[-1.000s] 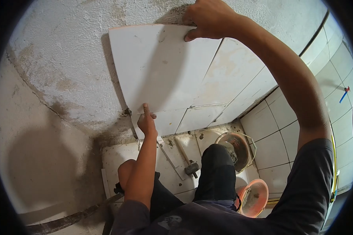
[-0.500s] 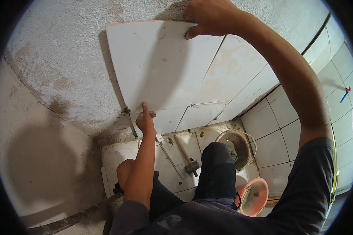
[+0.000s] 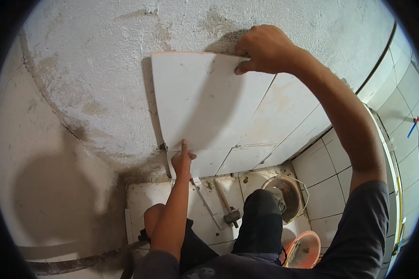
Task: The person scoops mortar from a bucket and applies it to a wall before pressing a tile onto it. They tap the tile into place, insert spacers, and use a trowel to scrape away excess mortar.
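A large white tile (image 3: 191,97) stands against the rough wall, above a lower row of tile pieces (image 3: 200,160). My right hand (image 3: 264,50) grips its top edge near the right corner, the thumb on the front face and the fingers over the edge. Lower down, my left hand (image 3: 182,160) touches the tile's bottom edge near the joint, index finger pointing up along the surface and thumb out to the side. Nothing is held in my left hand. Right of the large tile, another stained tile (image 3: 288,100) is on the wall.
On the tiled floor lie a mallet (image 3: 232,216) and a thin metal bar (image 3: 205,202). A bucket with mortar (image 3: 291,200) and an orange bucket (image 3: 305,251) stand right of my knee. At the lower left is a long dark bar (image 3: 74,266). A tiled wall (image 3: 321,186) rises on the right.
The camera view has shifted, so the tile and both hands appear lower and further right. Both hands keep about the same places on the tile.
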